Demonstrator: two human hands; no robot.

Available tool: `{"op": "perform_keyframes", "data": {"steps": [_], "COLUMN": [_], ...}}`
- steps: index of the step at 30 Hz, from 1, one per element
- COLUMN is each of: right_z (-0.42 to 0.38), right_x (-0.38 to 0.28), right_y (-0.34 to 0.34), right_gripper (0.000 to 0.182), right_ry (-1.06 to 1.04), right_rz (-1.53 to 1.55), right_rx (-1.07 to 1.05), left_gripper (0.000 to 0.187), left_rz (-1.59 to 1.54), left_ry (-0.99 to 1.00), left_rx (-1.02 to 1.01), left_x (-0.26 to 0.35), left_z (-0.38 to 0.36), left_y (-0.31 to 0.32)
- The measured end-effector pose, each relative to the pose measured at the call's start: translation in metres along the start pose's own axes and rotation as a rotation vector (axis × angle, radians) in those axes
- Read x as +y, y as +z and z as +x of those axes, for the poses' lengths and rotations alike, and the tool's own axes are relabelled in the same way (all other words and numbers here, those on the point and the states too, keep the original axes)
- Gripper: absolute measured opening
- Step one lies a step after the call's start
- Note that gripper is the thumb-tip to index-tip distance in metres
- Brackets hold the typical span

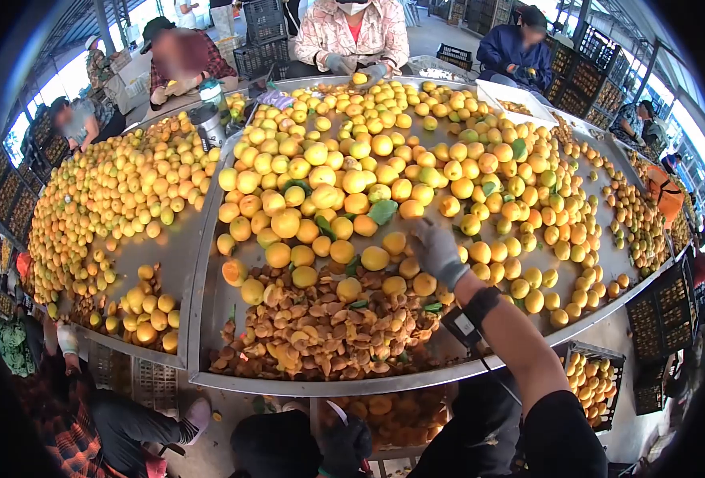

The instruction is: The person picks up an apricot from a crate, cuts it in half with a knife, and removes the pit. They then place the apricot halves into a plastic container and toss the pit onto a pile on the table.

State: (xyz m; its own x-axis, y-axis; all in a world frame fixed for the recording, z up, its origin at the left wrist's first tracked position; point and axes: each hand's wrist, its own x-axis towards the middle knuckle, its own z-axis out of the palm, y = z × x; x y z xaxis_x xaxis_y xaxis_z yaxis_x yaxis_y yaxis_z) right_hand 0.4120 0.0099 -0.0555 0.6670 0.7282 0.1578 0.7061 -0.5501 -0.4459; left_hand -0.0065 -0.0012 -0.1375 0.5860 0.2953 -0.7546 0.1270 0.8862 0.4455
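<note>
My right hand (438,252), in a grey glove, reaches over the metal table (352,387) among yellow-orange fruits (375,258). Its fingers look slightly apart, with no fruit visible between them. One fruit (395,243) lies just left of the fingertips. Low in the view, below the table's front edge, my left hand (344,443) wears a dark glove. Its fingers are closed round a knife, whose pale blade (337,412) points up and left. A heap of brown-orange fruit pieces (332,327) lies on the near part of the table.
A metal divider (201,263) separates another fruit pile (129,175) on the left. Across the table a person's gloved hands (360,72) handle a fruit. A white tray (516,105) lies at the back right. Crates (595,382) stand below right; a seated person's leg (133,422) is below left.
</note>
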Motion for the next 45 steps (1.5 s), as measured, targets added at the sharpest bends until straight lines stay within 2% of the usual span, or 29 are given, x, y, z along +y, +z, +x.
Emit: {"op": "perform_keyframes", "data": {"steps": [1, 4, 5, 6, 8, 9, 10, 12, 13, 14, 15, 16, 17, 18, 19, 20, 21, 22, 24, 25, 26, 28, 29, 31, 34, 42, 44, 45], "right_z": [0.009, 0.040, 0.045, 0.050, 0.059, 0.061, 0.058, 0.048, 0.040, 0.031, 0.021, 0.011, -0.005, -0.025, -0.036, -0.055, -0.069, -0.085, -0.121, -0.133, -0.145, -0.165, -0.166, -0.159, -0.154, -0.167, -0.174, -0.177], "right_x": [0.004, 0.013, 0.009, 0.005, -0.004, -0.001, 0.003, 0.012, 0.016, 0.019, 0.020, 0.021, 0.009, -0.002, 0.004, 0.014, 0.017, 0.020, 0.026, 0.024, 0.012, -0.018, -0.020, -0.018, -0.019, -0.019, -0.008, -0.007], "right_y": [-0.003, -0.005, -0.002, 0.000, 0.003, 0.006, 0.006, 0.002, 0.000, -0.003, -0.007, -0.012, -0.028, -0.041, -0.033, -0.034, -0.032, -0.029, -0.030, -0.021, -0.028, -0.051, -0.048, -0.036, -0.029, -0.034, -0.023, -0.036], "right_gripper": [0.035, 0.033, 0.037, 0.037, 0.045, 0.053, 0.053, 0.053, 0.053, 0.049, 0.045, 0.038, 0.037, 0.035, 0.035, 0.035, 0.036, 0.038, 0.044, 0.047, 0.047, 0.048, 0.048, 0.052, 0.055, 0.055, 0.051, 0.052], "right_ry": [0.005, -0.025, 0.071, 0.067, 0.232, 0.234, 0.233, 0.112, 0.114, 0.075, 0.037, 0.127, 0.191, 0.253, 0.018, 0.248, 0.287, 0.329, -0.153, 0.210, 0.224, -0.167, -0.149, 0.051, 0.083, 0.087, 0.250, 0.237], "right_rz": [-0.001, -0.147, -0.050, -0.045, -0.232, -0.219, -0.216, -0.054, -0.062, 0.391, 0.843, 1.043, 1.312, 1.581, 1.318, 1.818, 1.850, 1.884, 0.617, 0.940, 0.935, -0.205, -0.209, -0.173, -0.204, -0.191, 1.009, 1.502], "right_rx": [0.001, 0.121, 0.064, 0.069, -0.111, -0.113, -0.113, 0.071, 0.070, 0.098, 0.128, 0.114, 0.074, 0.035, 0.057, -0.181, -0.214, -0.248, -0.001, -0.166, -0.143, -0.190, -0.182, -0.182, -0.172, -0.220, 0.004, -0.086], "left_gripper": [0.009, 0.011, 0.011, 0.012, 0.014, 0.016, 0.018, 0.021, 0.025, 0.025, 0.028, 0.030, 0.030, 0.034, 0.038, 0.038, 0.023, 0.017, 0.016, 0.015, 0.015, 0.016, 0.016, 0.018, 0.020, 0.018, 0.017, 0.017], "left_rz": [0.030, 0.051, 0.053, 0.106, 0.154, 0.205, 0.258, 0.368, 0.475, 0.470, 0.580, 0.691, 0.693, 0.532, 0.372, 0.377, 0.275, 0.173, 0.216, 0.251, 0.265, 0.267, 0.279, 0.192, 0.307, 0.290, 0.275, 0.236], "left_ry": [0.010, 0.030, 0.035, 0.027, 0.031, 0.054, 0.074, 0.143, 0.211, 0.207, 0.348, 0.489, 0.484, 0.445, 0.399, 0.392, 0.263, 0.131, 0.160, 0.204, 0.193, 0.168, 0.159, 0.084, 0.088, 0.079, 0.089, 0.054], "left_rx": [-0.046, -0.063, -0.060, -0.037, -0.011, -0.061, -0.113, -0.134, -0.157, -0.164, -0.081, -0.001, -0.016, -0.038, -0.058, -0.074, -0.135, -0.191, -0.204, -0.212, -0.230, -0.230, -0.244, -0.216, -0.251, -0.210, -0.220, -0.266], "left_x": [-0.009, 0.009, 0.011, 0.013, 0.015, 0.011, 0.007, -0.008, -0.018, -0.014, -0.004, 0.000, -0.005, -0.013, -0.012, -0.009, 0.009, 0.018, 0.017, 0.017, 0.016, 0.014, 0.011, 0.006, -0.004, -0.003, -0.003, -0.006], "left_z": [0.009, -0.013, -0.016, -0.017, -0.015, -0.015, -0.013, 0.003, 0.010, 0.005, -0.005, -0.011, -0.007, 0.000, -0.001, -0.004, -0.015, -0.023, -0.027, -0.028, -0.029, -0.032, -0.033, -0.026, -0.015, -0.026, -0.026, -0.020], "left_y": [-0.011, 0.020, 0.024, 0.027, 0.028, 0.023, 0.016, -0.005, -0.014, -0.005, 0.012, 0.021, 0.019, 0.012, 0.014, 0.015, 0.028, 0.034, 0.035, 0.036, 0.036, 0.036, 0.035, 0.031, 0.017, 0.027, 0.025, 0.019]}}
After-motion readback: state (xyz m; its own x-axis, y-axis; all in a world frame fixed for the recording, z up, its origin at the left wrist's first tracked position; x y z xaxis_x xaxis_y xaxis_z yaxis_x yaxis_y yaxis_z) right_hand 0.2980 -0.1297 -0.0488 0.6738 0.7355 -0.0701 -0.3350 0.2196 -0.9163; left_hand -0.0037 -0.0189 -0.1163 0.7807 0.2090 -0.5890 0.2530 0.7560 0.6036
